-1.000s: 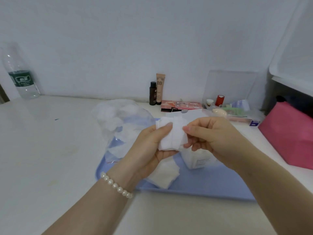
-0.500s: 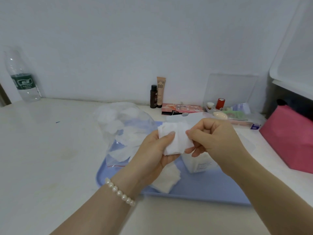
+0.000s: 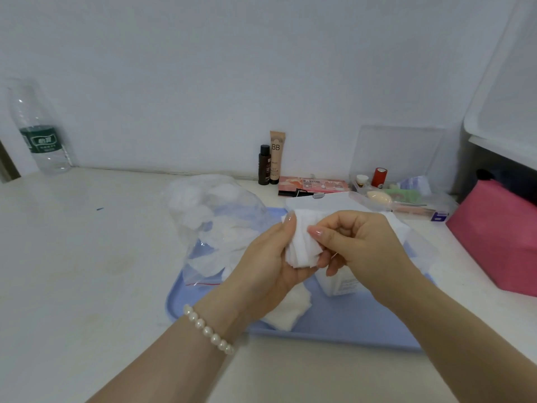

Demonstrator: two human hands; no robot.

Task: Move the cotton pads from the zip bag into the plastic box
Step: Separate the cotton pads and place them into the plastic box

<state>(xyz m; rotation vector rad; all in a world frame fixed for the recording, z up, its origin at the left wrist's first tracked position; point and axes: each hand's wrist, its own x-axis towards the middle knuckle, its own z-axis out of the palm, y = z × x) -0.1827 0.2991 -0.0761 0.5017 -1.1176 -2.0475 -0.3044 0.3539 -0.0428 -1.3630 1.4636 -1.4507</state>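
Now, soft square cotton pads (image 3: 302, 245), both hands (image 3: 270, 263) pinching, crinkled zip bag (image 3: 215, 222)

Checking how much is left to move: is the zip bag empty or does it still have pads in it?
Not empty. White cotton pads show through the clear zip bag lying on the blue tray.

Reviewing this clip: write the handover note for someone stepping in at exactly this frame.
Left hand: holds a stack of white square cotton pads above the light-blue plastic tray.
Right hand: pinches the same stack.
Clear zip bag with a red seal line: on the tray's left side, pads visibly inside.
Clear plastic box: on the tray, mostly hidden behind the right hand; contents unclear.
A few loose white pads lie on the tray under the left wrist.
Left: put the held stack, loose pads and bagged pads in the box.
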